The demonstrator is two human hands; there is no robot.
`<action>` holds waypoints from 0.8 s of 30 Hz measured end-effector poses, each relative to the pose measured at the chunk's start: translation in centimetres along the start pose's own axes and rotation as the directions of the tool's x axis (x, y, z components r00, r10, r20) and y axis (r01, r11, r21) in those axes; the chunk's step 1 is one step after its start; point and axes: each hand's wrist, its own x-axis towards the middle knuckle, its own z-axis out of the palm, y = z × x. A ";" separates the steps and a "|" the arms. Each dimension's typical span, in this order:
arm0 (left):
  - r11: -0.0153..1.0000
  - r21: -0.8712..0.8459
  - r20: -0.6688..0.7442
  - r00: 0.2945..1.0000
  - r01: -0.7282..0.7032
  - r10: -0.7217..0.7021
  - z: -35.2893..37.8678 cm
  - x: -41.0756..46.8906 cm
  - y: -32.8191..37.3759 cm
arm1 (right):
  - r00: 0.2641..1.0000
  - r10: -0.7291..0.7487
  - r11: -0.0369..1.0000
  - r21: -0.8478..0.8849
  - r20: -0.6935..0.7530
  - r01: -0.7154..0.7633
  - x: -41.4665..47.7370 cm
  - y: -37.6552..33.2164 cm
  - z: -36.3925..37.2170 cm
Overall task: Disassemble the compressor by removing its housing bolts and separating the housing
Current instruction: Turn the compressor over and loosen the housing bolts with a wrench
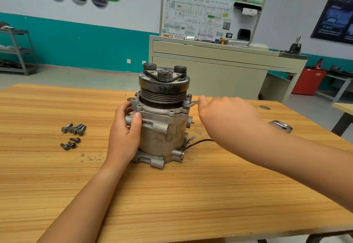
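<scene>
The table (172, 195) is wood-grained, with both forearms reaching in over it. The left hand (124, 134) grips the compressor (162, 134): thumb pressed to the front of the housing, fingers wrapped round the left side under the flange (162, 111). The compressor stands upright in the middle of the table, pulley (163, 90) on top. Well left of those fingers lie the loose bolts (80, 129), in two small clusters. A black wire (198, 142) trails from the compressor's base, below the right wrist. The right hand (227, 116) is closed on a wrench (191, 104), knuckles up and thumb against the handle. The wrench head sits just left of the fingertips, on the flange's right corner. Behind the right forearm rests a shiny metal part (280, 126). Farther back stands a beige cabinet (210, 71) carrying a wiring board (200, 13).
</scene>
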 end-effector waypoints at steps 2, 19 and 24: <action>1.000 -0.005 0.001 1.000 0.003 -0.003 0.0 0.0 -0.1 | 1.000 0.004 1.000 0.003 -0.003 -0.004 0.1 0.1 0.6; 1.000 -0.007 -0.003 1.000 0.003 -0.003 0.0 -0.1 0.1 | 1.000 -0.016 0.998 -0.069 -0.009 0.016 0.1 -0.1 0.2; 1.000 -0.008 0.000 1.000 0.010 -0.010 0.1 -0.1 0.2 | 0.998 -0.038 0.995 -0.097 -0.044 0.034 0.3 -0.1 0.9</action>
